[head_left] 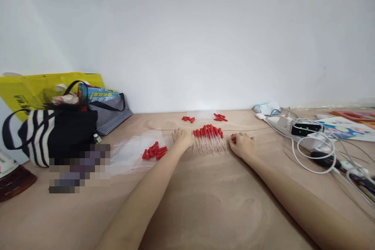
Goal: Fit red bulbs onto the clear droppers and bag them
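Observation:
Between my hands lies a row of glass droppers (208,140) with red rubber bulbs, bulbs at the far side and thin tips toward me. My left hand (183,138) rests at the row's left end with bent fingers, over loose glass tubes (169,142); what its fingers hold is too small to make out. My right hand (242,144) is curled just right of the row, closed on a red rubber bulb (233,137), partly hidden by the fingers. Left of my left arm, loose red bulbs (154,150) are heaped on clear plastic bags (125,152).
Farther back lie more red bulbs (220,117) and a clear bag of tubes (204,115). A black bag with white stripes (74,133) and a yellow bag (38,90) stand left. A power strip (283,123) with tangled white cables (295,150) lies right.

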